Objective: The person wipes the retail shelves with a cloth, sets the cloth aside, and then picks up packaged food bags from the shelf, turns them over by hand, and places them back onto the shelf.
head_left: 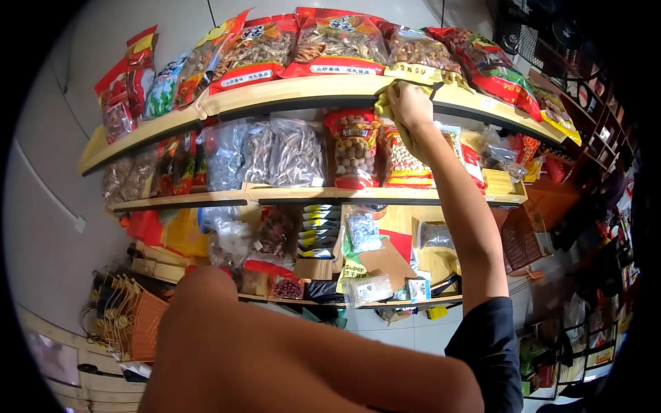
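My right hand (411, 107) is closed on a yellow-green cloth (383, 103), which it presses against the front edge of the top wooden shelf (296, 89). Just behind that hand stands a bag of dried food (423, 51) with a gold lower band. Under the hand, on the middle shelf, is a red-trimmed bag of pale nuts or seeds (406, 162), partly covered by my forearm. A bare limb (303, 351) very close to the camera fills the bottom of the view; I cannot tell which part of the body it is. No left hand shows.
Red-trimmed bags of dried mushrooms (337, 41) line the top shelf. Clear bags of dried goods (296, 151) fill the middle shelf (310, 195). Packets and a cardboard box (317, 267) crowd the lowest shelf. Orange baskets (144, 323) stand at lower left.
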The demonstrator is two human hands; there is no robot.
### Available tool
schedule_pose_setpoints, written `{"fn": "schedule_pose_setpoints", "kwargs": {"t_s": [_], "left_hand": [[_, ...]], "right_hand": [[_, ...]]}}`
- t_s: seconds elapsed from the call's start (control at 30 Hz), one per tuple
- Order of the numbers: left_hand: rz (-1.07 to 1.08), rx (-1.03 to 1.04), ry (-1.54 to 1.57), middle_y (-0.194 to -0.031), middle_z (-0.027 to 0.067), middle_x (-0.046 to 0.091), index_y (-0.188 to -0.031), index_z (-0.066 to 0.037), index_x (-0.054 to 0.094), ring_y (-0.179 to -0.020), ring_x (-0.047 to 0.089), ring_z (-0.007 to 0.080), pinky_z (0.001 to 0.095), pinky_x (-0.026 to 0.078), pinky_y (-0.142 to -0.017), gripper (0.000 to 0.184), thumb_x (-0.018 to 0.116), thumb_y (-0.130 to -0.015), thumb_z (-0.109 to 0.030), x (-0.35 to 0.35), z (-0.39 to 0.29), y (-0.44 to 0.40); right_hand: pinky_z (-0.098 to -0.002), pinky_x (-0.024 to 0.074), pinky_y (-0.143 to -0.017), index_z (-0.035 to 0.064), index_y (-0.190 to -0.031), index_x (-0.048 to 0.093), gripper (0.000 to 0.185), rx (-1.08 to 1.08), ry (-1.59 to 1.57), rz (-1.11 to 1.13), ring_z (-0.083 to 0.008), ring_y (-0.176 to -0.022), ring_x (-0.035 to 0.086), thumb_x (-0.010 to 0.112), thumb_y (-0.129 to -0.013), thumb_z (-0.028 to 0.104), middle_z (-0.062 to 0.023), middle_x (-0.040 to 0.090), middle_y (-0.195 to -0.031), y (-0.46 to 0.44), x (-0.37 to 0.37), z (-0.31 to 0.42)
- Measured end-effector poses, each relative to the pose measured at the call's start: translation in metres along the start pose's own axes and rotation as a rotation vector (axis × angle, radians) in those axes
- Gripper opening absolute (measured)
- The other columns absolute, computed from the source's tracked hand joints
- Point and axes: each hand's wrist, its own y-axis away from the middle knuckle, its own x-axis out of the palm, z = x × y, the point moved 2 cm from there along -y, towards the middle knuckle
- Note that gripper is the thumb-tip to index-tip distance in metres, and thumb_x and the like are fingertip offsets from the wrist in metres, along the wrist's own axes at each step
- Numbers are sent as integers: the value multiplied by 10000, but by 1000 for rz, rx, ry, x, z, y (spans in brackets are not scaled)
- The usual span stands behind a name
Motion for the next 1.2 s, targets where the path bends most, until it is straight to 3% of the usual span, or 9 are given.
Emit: {"fn": "schedule_pose_setpoints", "kwargs": {"t_s": [0.13, 0.37, 0.5, 0.57, 0.63, 0.77, 0.8, 0.97, 1.2], "left_hand": [[40, -87, -35, -764, 97, 536, -825, -42, 593, -699, 540, 230, 345, 432, -606, 92, 598, -751, -99, 16, 1, -19], [68, -240, -231, -673, 69, 509, -743, -67, 586, -612, 517, 214, 345, 414, -529, 60, 617, -740, -118, 35, 14, -61], [-58, -807, -980, -622, 54, 493, -697, -82, 582, -562, 504, 204, 346, 405, -485, 75, 627, -733, -130, 30, 52, -95], [-280, -133, -698, -669, 67, 584, -708, -56, 644, -562, 523, 176, 296, 425, -503, 143, 548, -702, 49, 0, 101, -59], [-80, -326, -993, -706, 58, 602, -790, -46, 652, -629, 552, 160, 285, 441, -571, 177, 521, -735, 61, -35, 136, -36], [-332, -695, -1000, -823, 74, 612, -901, -28, 638, -760, 599, 155, 293, 486, -709, 151, 560, -791, 40, -108, 202, 38], [-411, -748, -993, -923, 101, 601, -967, -69, 620, -863, 597, 256, 380, 469, -841, 194, 565, -783, -50, -127, 220, 57], [-386, -607, -1385, -1071, 100, 512, -1097, -100, 540, -1067, 489, 285, 418, 352, -929, 385, 596, -721, -43, -175, 277, 87], [-463, -449, -1376, -1125, 87, 533, -1129, -116, 570, -1074, 491, 272, 400, 331, -934, 432, 571, -708, -17, -208, 306, 128]], "right_hand": [[-421, 515, -753, 87, -919, 686, 407, 98, -128, 128, -326, -806, 663, 535, -871, 463, -181, 674, -842, -2, -10, -21], [-451, 511, -753, 66, -929, 676, 375, 75, -154, 33, -348, -794, 660, 527, -882, 407, -194, 673, -835, -3, -18, -57], [-453, 499, -800, 66, -908, 658, 358, 11, -238, 53, -354, -825, 648, 494, -908, 384, -203, 667, -848, -3, 4, -26], [-461, 501, -796, 68, -906, 652, 373, 9, -201, -3, -360, -830, 647, 489, -909, 404, -206, 665, -848, -2, 7, -26], [-457, 510, -799, 69, -923, 647, 388, 44, -230, 63, -370, -853, 645, 453, -917, 405, -210, 663, -907, 1, -7, -37], [-462, 517, -734, 73, -868, 656, 379, 62, -249, -88, -366, -776, 652, 468, -905, 400, -207, 664, -808, 1, -7, -71], [-463, 517, -737, 72, -870, 653, 378, 55, -230, -88, -368, -778, 652, 465, -907, 398, -211, 662, -808, 0, -7, -69], [-478, 510, -761, 60, -891, 632, 387, -25, -187, -32, -378, -800, 646, 443, -927, 397, -227, 654, -831, -2, 2, -29], [-446, 510, -693, 37, -859, 664, 344, 108, -273, -207, -367, -750, 652, 537, -887, 356, -199, 658, -771, 2, 3, -63]]}}
